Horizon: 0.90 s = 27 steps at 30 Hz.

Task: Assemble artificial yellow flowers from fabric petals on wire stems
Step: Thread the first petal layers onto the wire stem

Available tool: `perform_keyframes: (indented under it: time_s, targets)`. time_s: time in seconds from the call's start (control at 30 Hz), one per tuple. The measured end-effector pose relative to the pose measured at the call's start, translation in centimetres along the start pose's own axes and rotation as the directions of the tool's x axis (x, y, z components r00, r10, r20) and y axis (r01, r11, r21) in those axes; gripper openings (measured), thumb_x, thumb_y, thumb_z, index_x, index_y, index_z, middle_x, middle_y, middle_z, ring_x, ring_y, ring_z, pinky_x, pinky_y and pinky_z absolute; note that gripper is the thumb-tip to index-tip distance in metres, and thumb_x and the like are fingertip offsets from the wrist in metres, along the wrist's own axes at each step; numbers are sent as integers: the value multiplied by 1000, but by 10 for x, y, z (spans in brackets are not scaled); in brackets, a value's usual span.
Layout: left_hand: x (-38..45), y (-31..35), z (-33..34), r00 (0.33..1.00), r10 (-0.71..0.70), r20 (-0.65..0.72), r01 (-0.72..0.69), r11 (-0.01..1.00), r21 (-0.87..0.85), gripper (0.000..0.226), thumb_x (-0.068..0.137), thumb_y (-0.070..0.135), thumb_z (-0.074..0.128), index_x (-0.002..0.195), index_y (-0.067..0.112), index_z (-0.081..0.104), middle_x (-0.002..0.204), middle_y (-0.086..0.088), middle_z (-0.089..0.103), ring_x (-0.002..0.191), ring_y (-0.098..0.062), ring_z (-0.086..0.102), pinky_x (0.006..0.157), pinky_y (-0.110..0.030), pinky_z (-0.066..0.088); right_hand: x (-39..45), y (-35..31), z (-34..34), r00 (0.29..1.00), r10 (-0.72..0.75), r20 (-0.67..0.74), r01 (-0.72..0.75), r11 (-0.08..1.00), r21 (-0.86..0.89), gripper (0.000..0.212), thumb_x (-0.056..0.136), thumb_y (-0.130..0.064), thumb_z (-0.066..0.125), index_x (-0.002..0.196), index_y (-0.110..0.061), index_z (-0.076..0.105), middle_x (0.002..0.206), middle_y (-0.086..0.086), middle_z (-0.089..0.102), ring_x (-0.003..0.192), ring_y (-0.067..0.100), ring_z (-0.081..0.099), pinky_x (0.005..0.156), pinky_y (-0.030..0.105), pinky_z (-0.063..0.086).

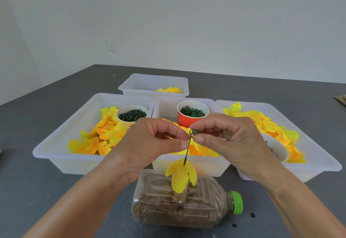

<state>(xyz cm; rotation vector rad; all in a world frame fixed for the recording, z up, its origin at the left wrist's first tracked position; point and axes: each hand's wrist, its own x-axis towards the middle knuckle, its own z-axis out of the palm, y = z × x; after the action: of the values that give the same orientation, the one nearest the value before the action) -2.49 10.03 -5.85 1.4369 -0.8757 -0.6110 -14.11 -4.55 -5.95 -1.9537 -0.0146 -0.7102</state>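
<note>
thin green wire stem (187, 149) pinched by left hand (149, 144), looped plastic ring (193, 133) by right hand (230, 138)

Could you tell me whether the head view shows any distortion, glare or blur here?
Head view: wide-angle bending curves the table edge and bows the forearms; light is soft and even, shadows faint; mild sheen on the plastic bottle; the green ring stays reasonably sharp.

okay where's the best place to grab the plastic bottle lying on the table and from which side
Grip the plastic bottle across its broad body from above, near the green cap end. It lies on its side, and the yellow flower stands in its top face, so stay clear of it.
</note>
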Motion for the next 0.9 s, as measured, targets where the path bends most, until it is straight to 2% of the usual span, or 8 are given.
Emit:
perform_keyframes:
  time_s: [0.13,0.23,0.33,0.43,0.6,0.73,0.9]
  targets:
    - [1,-4,5,1000,7,-30,-7,1000,1,11,56,19,76,67,19,76,71,0,71,70,-10,62,70,-18,51,-1,-1,3,1000,15,10,-15,999,-39,17,69,-24,70,86,-26,72,87,1,70,81,13,65,78,37,53]
    - [2,-7,7,999,10,-48,-10,1000,-3,26,50,27,76,73,16,75,78,-7,71,72,-14,61,73,-23,51,-2,0,5,1000,17,10,-17,998,-61,17,70,-24,69,87,-25,72,86,-2,71,82,11,66,78,33,53]
    - [3,-9,8,999,4,-42,-4,1000,-8,29,51,27,75,76,12,75,76,-5,71,71,-14,61,68,-20,51,-2,1,5,1000,10,0,-10,996,-92,16,74,-16,72,86,-27,72,84,-6,70,79,7,64,74,27,53]
    - [4,-11,9,999,2,-35,-1,1000,14,29,52,29,74,74,9,73,71,-5,67,68,-15,56,68,-22,47,-3,4,6,1000,-2,1,2,991,-132,20,76,-8,73,87,-24,73,83,-7,69,78,7,63,70,21,50]
    - [4,-13,10,1000,-6,-24,6,1000,8,22,57,25,75,71,8,71,68,-4,63,66,-14,53,65,-21,46,-3,6,7,1000,27,-7,-28,993,-119,19,76,-7,73,87,-23,73,83,-7,69,78,8,63,73,29,52]
    - [5,-15,10,999,-35,-18,35,999,19,6,68,9,76,69,8,70,69,-9,62,70,-18,52,70,-28,44,-2,5,6,998,60,29,-55,989,-134,18,76,-7,74,85,-22,74,82,-7,70,77,7,63,73,29,52]
    - [3,-17,11,999,-51,-6,51,999,5,14,59,21,76,66,10,71,68,-10,62,70,-19,52,72,-31,42,-1,4,4,993,81,90,-68,988,-142,13,75,-9,75,83,-19,75,79,-4,71,74,11,64,71,27,53]
